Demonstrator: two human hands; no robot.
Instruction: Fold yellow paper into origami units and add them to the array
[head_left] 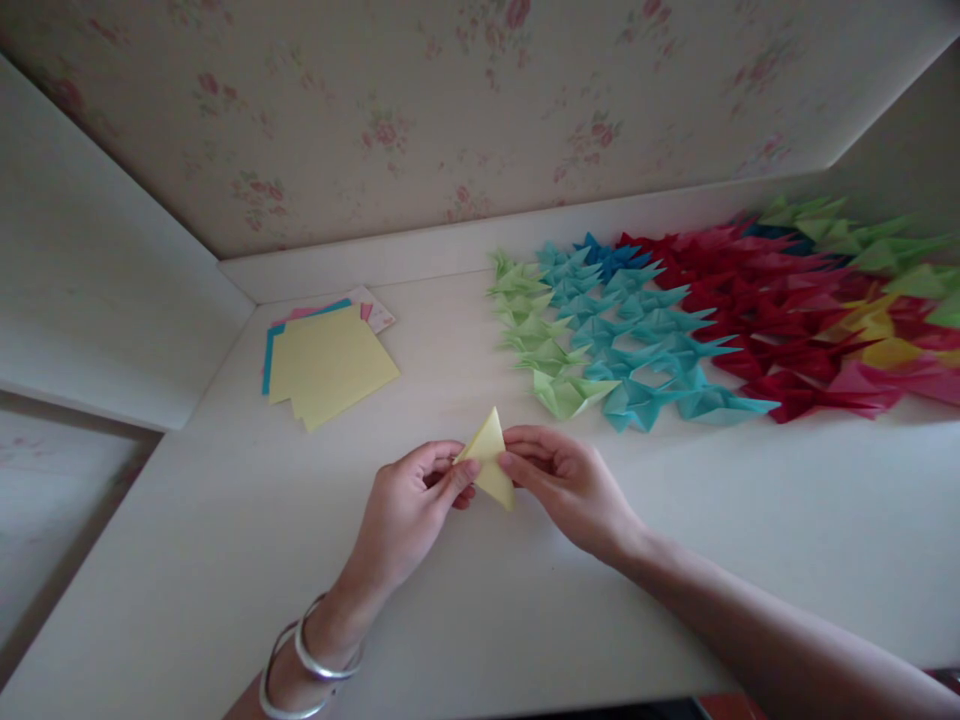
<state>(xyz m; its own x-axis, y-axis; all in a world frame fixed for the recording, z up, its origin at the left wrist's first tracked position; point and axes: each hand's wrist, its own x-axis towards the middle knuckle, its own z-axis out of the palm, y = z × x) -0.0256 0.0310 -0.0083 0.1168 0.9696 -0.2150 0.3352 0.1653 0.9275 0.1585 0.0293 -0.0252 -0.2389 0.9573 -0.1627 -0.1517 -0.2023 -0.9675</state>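
A small folded piece of yellow origami paper [489, 450] is held up between both hands, just above the white table [450, 620]. My left hand [414, 500] pinches its left side, thumb in front and fingers behind. On the other side, my right hand [566, 485] grips the right edge between thumb and fingers. The paper has pointed ends at top and bottom. Fingers behind the paper are partly hidden. Beyond the left hand lies a loose stack of square paper sheets [337, 360], with yellow on top and blue and pink edges showing beneath.
Rows of folded paper cranes stand at the back right: light green ones [566, 393], turquoise ones [637, 400], red ones [787, 390] and a few yellow ones [870, 320]. A floral-papered wall [420, 130] rises behind the table. A white panel [97, 250] borders the left.
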